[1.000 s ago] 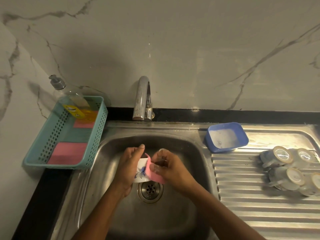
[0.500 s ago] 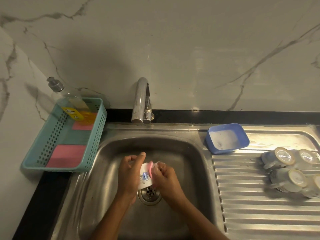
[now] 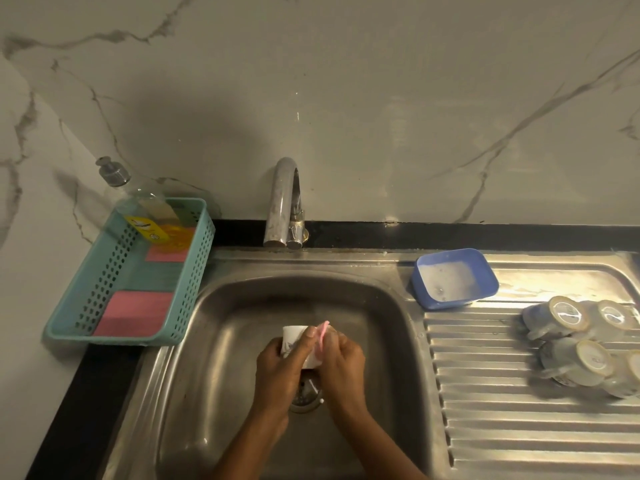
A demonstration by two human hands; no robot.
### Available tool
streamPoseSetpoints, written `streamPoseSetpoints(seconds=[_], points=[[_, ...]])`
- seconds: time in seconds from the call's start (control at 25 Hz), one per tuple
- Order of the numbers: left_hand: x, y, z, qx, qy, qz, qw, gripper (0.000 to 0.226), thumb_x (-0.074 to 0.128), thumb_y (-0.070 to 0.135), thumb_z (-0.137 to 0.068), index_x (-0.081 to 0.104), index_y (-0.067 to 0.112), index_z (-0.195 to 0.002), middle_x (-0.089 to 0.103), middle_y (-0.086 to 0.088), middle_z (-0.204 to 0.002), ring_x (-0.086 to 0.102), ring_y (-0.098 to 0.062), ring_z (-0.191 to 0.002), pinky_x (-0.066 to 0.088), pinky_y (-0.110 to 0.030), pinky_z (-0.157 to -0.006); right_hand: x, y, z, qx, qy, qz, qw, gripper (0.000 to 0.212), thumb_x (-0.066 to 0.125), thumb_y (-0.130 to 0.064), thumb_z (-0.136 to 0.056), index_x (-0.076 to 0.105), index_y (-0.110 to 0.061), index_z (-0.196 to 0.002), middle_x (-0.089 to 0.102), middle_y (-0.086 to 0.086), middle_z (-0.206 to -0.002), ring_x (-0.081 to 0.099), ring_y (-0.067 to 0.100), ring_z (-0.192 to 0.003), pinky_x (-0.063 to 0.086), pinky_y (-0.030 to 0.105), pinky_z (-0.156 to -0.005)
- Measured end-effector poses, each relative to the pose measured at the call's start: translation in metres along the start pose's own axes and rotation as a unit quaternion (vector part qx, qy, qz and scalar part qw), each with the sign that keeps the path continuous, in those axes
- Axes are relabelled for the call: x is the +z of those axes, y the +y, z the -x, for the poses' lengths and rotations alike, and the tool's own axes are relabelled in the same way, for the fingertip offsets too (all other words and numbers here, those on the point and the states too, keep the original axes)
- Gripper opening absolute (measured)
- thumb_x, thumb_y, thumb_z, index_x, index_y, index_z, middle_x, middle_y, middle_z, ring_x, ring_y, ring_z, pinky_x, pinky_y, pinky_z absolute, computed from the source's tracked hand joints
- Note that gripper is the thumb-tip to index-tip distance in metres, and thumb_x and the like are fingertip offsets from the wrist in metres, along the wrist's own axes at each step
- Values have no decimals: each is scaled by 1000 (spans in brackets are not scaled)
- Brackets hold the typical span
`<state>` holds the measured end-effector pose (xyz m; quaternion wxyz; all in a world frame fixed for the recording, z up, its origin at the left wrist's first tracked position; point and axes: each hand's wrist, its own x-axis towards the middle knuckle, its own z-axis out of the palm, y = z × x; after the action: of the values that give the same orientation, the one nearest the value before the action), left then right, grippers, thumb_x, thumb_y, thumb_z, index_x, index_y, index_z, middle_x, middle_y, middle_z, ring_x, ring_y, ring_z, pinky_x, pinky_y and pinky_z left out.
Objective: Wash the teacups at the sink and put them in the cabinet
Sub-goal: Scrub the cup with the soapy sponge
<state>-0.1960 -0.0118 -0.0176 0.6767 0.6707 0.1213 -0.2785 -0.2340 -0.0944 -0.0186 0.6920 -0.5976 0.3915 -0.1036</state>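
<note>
Four teacups point(image 3: 568, 362) lie beside the sink point(image 3: 346, 265); suds point(image 3: 446, 282) fill the blue tub point(image 3: 489, 277).

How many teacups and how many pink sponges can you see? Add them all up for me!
teacups: 5
pink sponges: 3
Total: 8

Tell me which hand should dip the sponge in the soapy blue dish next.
Probably the right hand: it pinches the pink sponge, and the blue dish sits on its side of the sink. The left hand grips the teacup.
</note>
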Motion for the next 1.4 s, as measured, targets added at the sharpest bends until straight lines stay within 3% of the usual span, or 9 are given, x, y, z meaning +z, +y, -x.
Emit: streamPoseSetpoints(seconds=[0.12, 0.28, 0.48, 0.72, 0.88, 0.96, 1.08, 1.24, 1.4], points=[[-16, 2, -4, 22, -58, 28, 998, 60, 88, 51, -64, 75, 12, -108, 73, -25, -107, 71, -42, -98, 56, -54, -92, -13, -12, -5, 61, -42, -65, 995, 39, 48, -23, -106, 66, 3, -85, 73, 11, -76, 69, 22, -69, 56, 27, -62], [-22, 16, -5, -3, -108, 103, 989, 42, 71, 47, -87, 75, 13, -112, 68, -30, -118, 70, -30, -93, 54, -41, -80, -22, -18, 0, -149, -170, 41, 973, 23, 56, -14, -102, 73, -20, -117, 73, -2, -114, 69, 14, -105, 56, 24, -84], [-19, 29, -9, -52, -44, 202, 977, 52, 49, 43, -96, 78, 0, -91, 74, -24, -94, 74, -31, -80, 62, -34, -64, -18, 1, -5, -446, -208, 294, 819, 44, 56, -6, -98, 57, -16, -141, 45, -6, -153, 32, 5, -148, 24, 16, -118], [-20, 24, -27, 47, 81, -1, 996, 24, 49, 8, -100, 66, -4, -88, 68, -27, -83, 65, -32, -77, 52, -43, -73, 26, -16, 8, -176, -89, 203, 959, 35, 43, -27, -107, 62, -21, -136, 52, -15, -144, 50, -2, -132, 40, 15, -108], [-15, 6, -30, 65, 155, -56, 984, 24, 50, 5, -92, 56, -7, -72, 63, -25, -70, 55, -26, -64, 49, -51, -63, 26, 3, 25, -230, -88, 235, 940, 65, 27, -62, -100, 43, -25, -151, 32, -18, -156, 22, -11, -146, 23, 17, -120], [-12, 4, -30, 55, 163, -49, 984, 23, 50, 8, -90, 59, -7, -76, 66, -26, -76, 59, -29, -66, 53, -55, -65, 17, 12, 7, -289, -94, 208, 930, 53, 38, -53, -104, 59, -20, -140, 52, -9, -147, 39, -9, -139, 32, 16, -115], [-8, 2, -29, 101, 158, -101, 977, 27, 53, 20, -90, 61, 0, -72, 66, -13, -66, 60, -30, -62, 51, -52, -61, 21, -8, -2, -156, -95, 97, 978, 33, 46, -34, -106, 71, -22, -89, 75, -5, -92, 68, 0, -89, 52, 22, -80], [-4, 1, -23, 150, 148, -148, 966, 20, 68, 19, -94, 58, 10, -80, 66, 4, -67, 60, -8, -61, 49, -31, -60, 20, -15, -6, -127, -94, 165, 973, 38, 37, -35, -107, 62, -22, -81, 70, 3, -76, 67, 12, -69, 55, 34, -65], [11, -8, -19, 27, 200, 11, 979, 25, 60, 30, -98, 71, 9, -89, 74, -10, -86, 71, -26, -82, 58, -44, -76, 21, -2, -4, -162, -10, 93, 982, 37, 49, -28, -105, 60, -19, -70, 63, -3, -65, 58, 4, -59, 45, 23, -57]])
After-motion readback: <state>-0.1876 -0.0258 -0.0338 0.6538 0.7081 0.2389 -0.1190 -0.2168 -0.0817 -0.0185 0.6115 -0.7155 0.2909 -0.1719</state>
